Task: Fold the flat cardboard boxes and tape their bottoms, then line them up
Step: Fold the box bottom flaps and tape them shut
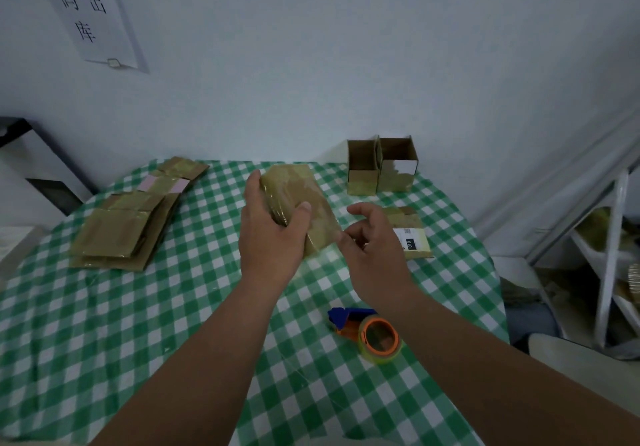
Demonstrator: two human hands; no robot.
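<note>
Box in hand: a flattened cardboard box, glossy with old tape, is held just above the green checked tablecloth, near the middle of the table's far half.
Left hand: the left hand grips the box's near-left edge, thumb on top and fingers wrapped under.
Right hand: the right hand sits at the box's lower right corner, fingers loosely curled; whether they pinch the corner or a strip of clear tape there, I cannot tell.
Step, as I read it: opening this flat box into a tube before closing its bottom.
Doing it well: I'd keep the left grip firm on one crease and push the opposite crease in with the right, so the walls spring square; old tape may make the panels stick.
Tape: the tape dispenser, orange with a blue handle, lies close to the right forearm, within easy reach.
Finished row: two upright boxes stand touching at the far right by the wall.
Waiting stock: a pile of flat boxes lies far left; another flat box with a label lies just beyond the right hand.
</note>
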